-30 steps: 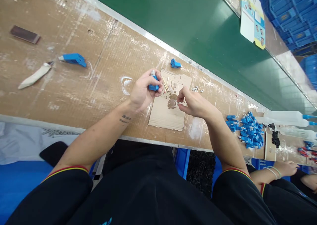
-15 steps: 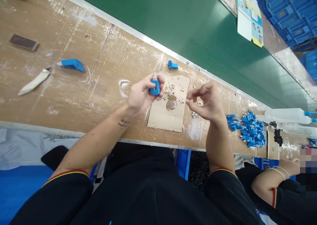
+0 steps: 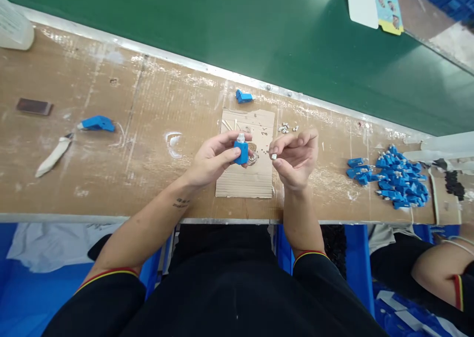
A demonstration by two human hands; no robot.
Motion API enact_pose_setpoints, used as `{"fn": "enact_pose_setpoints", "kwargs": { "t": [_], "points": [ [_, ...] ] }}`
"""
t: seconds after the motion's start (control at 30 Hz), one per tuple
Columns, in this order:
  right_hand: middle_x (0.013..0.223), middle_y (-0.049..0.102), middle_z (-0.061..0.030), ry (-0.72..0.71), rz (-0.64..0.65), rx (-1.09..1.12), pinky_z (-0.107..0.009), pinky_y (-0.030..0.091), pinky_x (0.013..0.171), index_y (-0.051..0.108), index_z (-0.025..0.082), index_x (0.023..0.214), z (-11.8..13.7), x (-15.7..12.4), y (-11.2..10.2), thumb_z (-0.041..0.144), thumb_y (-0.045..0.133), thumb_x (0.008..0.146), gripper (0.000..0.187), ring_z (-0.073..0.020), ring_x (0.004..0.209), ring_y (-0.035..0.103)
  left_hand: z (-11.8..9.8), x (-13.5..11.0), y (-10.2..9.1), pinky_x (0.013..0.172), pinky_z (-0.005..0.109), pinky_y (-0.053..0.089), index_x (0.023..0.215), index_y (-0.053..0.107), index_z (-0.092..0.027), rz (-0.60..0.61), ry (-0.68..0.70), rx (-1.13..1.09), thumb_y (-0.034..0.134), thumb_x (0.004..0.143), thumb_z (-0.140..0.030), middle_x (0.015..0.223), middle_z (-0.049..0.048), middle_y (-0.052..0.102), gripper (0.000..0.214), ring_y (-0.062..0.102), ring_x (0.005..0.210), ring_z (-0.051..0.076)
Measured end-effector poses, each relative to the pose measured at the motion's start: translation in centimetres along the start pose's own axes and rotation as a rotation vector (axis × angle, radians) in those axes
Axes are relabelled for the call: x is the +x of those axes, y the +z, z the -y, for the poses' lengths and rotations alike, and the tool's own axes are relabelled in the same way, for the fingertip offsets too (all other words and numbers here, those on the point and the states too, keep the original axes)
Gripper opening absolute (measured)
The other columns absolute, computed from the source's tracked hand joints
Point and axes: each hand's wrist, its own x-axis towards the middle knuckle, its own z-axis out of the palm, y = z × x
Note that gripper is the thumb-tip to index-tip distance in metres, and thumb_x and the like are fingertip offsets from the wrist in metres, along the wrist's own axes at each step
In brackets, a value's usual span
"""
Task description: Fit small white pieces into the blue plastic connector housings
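My left hand point(image 3: 213, 158) grips a small blue plastic part point(image 3: 242, 151) with a white tip, held upright over a piece of cardboard point(image 3: 244, 183). A little to its right, my right hand point(image 3: 296, 156) pinches a tiny white piece point(image 3: 274, 156) between thumb and forefinger. The two hands are close but apart. Thin wooden sticks point(image 3: 229, 125) and brown stains lie on the cardboard's far part. A few tiny metal bits point(image 3: 287, 127) rest just beyond the right hand.
A pile of blue parts point(image 3: 394, 176) lies at the right. One blue part point(image 3: 243, 97) sits by the green conveyor belt point(image 3: 237, 25). Another blue part point(image 3: 95, 123), a white-handled tool point(image 3: 54, 155) and a dark block point(image 3: 34, 106) lie left. Another person's arm point(image 3: 440, 270) shows at lower right.
My right hand came back from the metal bits toward the left hand, now pinching a tiny white piece. The left hand turned the blue part upright. The view shifted.
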Motion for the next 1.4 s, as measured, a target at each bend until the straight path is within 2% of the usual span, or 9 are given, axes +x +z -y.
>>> {"fn": "enact_pose_setpoints", "kwargs": {
  "t": [0.17, 0.37, 0.57, 0.7, 0.9, 1.13, 1.23, 1.33, 1.4],
  "points": [
    [0.078, 0.054, 0.0069, 0.025, -0.013, 0.076, -0.041, 0.060, 0.067, 0.028, 0.035, 0.106, 0.0, -0.2, 0.3, 0.065, 0.077, 0.088, 0.060, -0.0188, 0.068, 0.062, 0.3, -0.1, 0.0, 0.074, 0.030, 0.066, 0.102, 0.082, -0.020, -0.021, 0.005, 0.053, 0.098, 0.075, -0.041, 0.101, 0.0085, 0.081, 0.038, 0.079, 0.094, 0.023],
    [0.081, 0.055, 0.0053, 0.060, 0.046, -0.049, -0.041, 0.056, 0.064, 0.027, 0.034, 0.104, 0.2, -0.2, -0.8, 0.068, 0.074, 0.088, 0.060, -0.0193, 0.071, 0.060, 0.0, 0.2, -0.3, 0.066, 0.026, 0.064, 0.097, 0.082, -0.020, -0.078, 0.033, 0.076, 0.099, 0.072, -0.038, 0.093, 0.0057, 0.080, 0.035, 0.076, 0.082, 0.018],
    [0.090, 0.067, 0.0021, 0.103, 0.484, -0.410, -0.035, 0.051, 0.068, 0.037, 0.029, 0.103, 1.5, 1.6, -3.0, 0.025, 0.066, 0.089, 0.033, -0.0170, 0.079, 0.066, -1.3, 0.9, -2.2, 0.062, 0.026, 0.061, 0.096, 0.077, -0.024, -0.245, 0.159, 0.102, 0.089, 0.080, -0.033, 0.088, 0.0004, 0.075, 0.022, 0.072, 0.074, 0.015],
    [0.096, 0.073, -0.0038, 0.142, 0.716, -0.642, -0.033, 0.046, 0.068, 0.045, 0.026, 0.103, 2.1, 3.3, -2.9, 0.018, 0.062, 0.086, 0.026, -0.0191, 0.081, 0.066, -1.8, 0.8, -2.8, 0.065, 0.029, 0.062, 0.098, 0.075, -0.028, -0.285, 0.107, 0.097, 0.086, 0.084, -0.032, 0.095, 0.0011, 0.077, 0.018, 0.073, 0.083, 0.019],
    [0.099, 0.074, -0.0086, 0.139, 0.894, -0.833, -0.032, 0.039, 0.064, 0.052, 0.022, 0.104, 2.3, 4.4, -1.6, 0.016, 0.057, 0.086, 0.019, -0.0198, 0.078, 0.060, -1.8, 0.8, -2.2, 0.069, 0.030, 0.060, 0.096, 0.072, -0.022, -0.320, 0.094, 0.049, 0.079, 0.089, -0.025, 0.093, 0.0027, 0.074, 0.010, 0.072, 0.080, 0.017],
    [0.098, 0.073, -0.0092, 0.110, 0.951, -0.910, -0.033, 0.035, 0.063, 0.056, 0.021, 0.108, 2.3, 4.7, -1.3, 0.019, 0.057, 0.088, 0.020, -0.0195, 0.076, 0.057, -2.0, 0.8, -1.9, 0.063, 0.026, 0.054, 0.095, 0.077, -0.018, -0.193, 0.171, -0.039, 0.082, 0.080, -0.018, 0.088, 0.0007, 0.071, 0.015, 0.061, 0.069, 0.010],
    [0.099, 0.074, -0.0091, 0.104, 0.941, -0.894, -0.033, 0.036, 0.063, 0.054, 0.021, 0.107, 2.5, 4.9, -1.4, 0.019, 0.058, 0.088, 0.019, -0.0196, 0.076, 0.059, -2.1, 0.7, -1.7, 0.063, 0.026, 0.055, 0.094, 0.076, -0.019, -0.219, 0.164, -0.013, 0.082, 0.081, -0.021, 0.090, 0.0010, 0.073, 0.014, 0.062, 0.071, 0.012],
    [0.097, 0.075, -0.0059, 0.093, 0.878, -0.792, -0.033, 0.042, 0.065, 0.050, 0.024, 0.106, 2.7, 4.9, -1.9, 0.019, 0.060, 0.088, 0.021, -0.0195, 0.078, 0.063, -2.3, 0.6, -1.5, 0.065, 0.026, 0.057, 0.094, 0.074, -0.019, -0.281, 0.123, 0.050, 0.078, 0.084, -0.020, 0.090, 0.0018, 0.073, 0.010, 0.067, 0.075, 0.014],
    [0.094, 0.074, -0.0023, 0.062, 0.763, -0.673, -0.034, 0.046, 0.066, 0.045, 0.027, 0.106, 3.0, 4.7, -2.3, 0.020, 0.063, 0.088, 0.026, -0.0191, 0.077, 0.065, -2.3, 0.6, -1.3, 0.064, 0.026, 0.057, 0.094, 0.074, -0.018, -0.281, 0.121, 0.062, 0.079, 0.083, -0.018, 0.089, 0.0025, 0.072, 0.011, 0.068, 0.074, 0.015]
  ]
}}
